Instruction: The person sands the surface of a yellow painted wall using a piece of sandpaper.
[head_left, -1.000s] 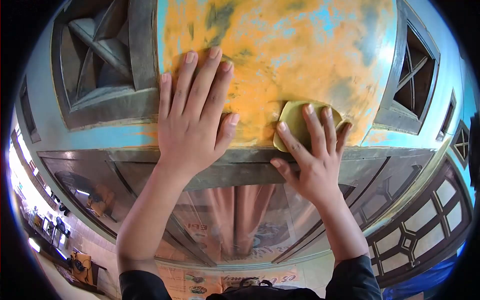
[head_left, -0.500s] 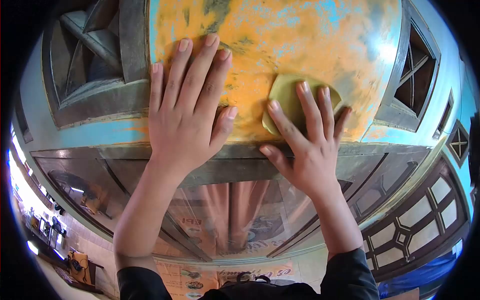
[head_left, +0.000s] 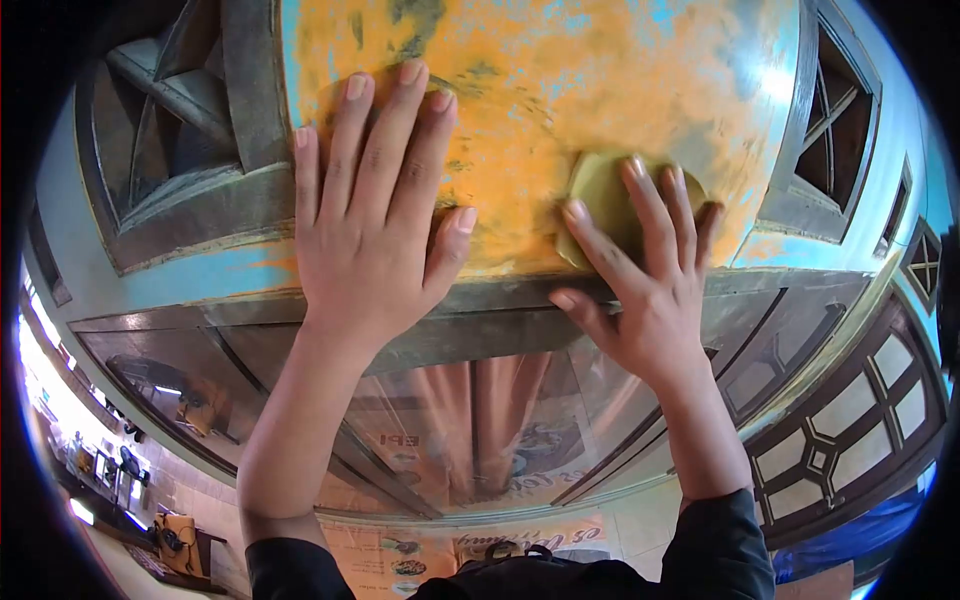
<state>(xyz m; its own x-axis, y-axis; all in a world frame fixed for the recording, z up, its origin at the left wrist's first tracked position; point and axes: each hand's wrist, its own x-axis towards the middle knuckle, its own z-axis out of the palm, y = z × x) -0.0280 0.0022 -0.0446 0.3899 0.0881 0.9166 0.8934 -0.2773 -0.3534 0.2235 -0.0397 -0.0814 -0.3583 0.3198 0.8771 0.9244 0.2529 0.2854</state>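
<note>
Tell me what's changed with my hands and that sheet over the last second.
Your right hand slid the sheet up from the lower edge of the orange panel, then slightly back down and to the right. Nothing was taken hold of or let go. Your left hand stayed flat on the panel, fingers spread.

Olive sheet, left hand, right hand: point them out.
Olive sheet [head_left: 606,196], head view: uncovered part, left of its middle.
Left hand [head_left: 365,245], head view: back of the hand.
Right hand [head_left: 656,306], head view: back of the hand.
</note>
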